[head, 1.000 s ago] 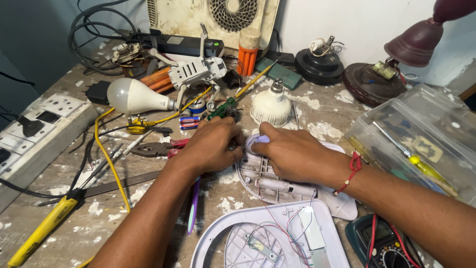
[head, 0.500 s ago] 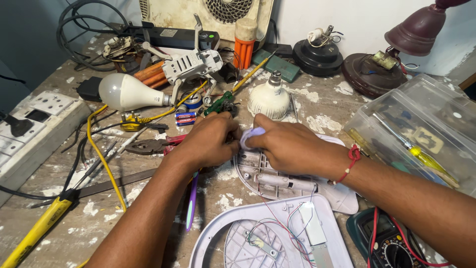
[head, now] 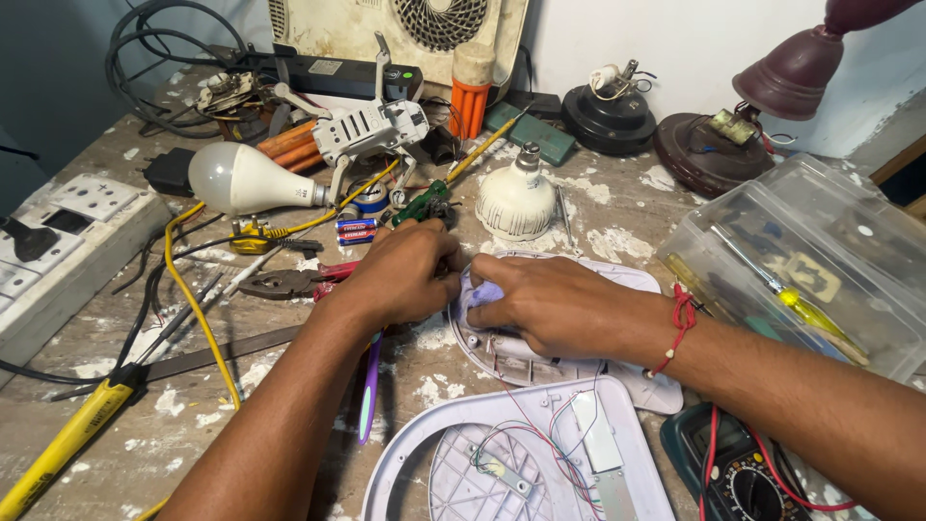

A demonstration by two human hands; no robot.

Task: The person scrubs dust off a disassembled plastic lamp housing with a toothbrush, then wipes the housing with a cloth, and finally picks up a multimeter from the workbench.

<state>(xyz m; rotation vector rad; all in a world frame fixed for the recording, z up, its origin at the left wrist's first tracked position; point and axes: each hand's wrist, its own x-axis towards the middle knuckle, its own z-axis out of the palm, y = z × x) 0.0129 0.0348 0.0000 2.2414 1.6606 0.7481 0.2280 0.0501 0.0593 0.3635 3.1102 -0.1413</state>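
Note:
My left hand (head: 400, 272) and my right hand (head: 555, 304) meet over a white plastic housing (head: 569, 362) lying open on the workbench. Both hands have their fingers closed on a small pale purple part (head: 479, 292) at the housing's left end. What lies under the fingers is hidden. A red thread is tied around my right wrist. Thin red and white wires run from the housing to a white oval cover (head: 526, 453) lying near the front edge. A purple-handled tool (head: 368, 391) lies under my left forearm.
Around the hands are a white bulb (head: 241, 178), a bulb base (head: 517, 198), red-handled pliers (head: 285, 283), a yellow-handled tool (head: 63, 446), a switchboard (head: 63, 241), a small white drone (head: 371, 130), a clear plastic box (head: 820, 260), a multimeter (head: 738, 473) and a maroon lamp (head: 762, 96).
Both hands stay on the purple part at the housing's end. The fingers have shifted slightly, and the head view has moved in a little.

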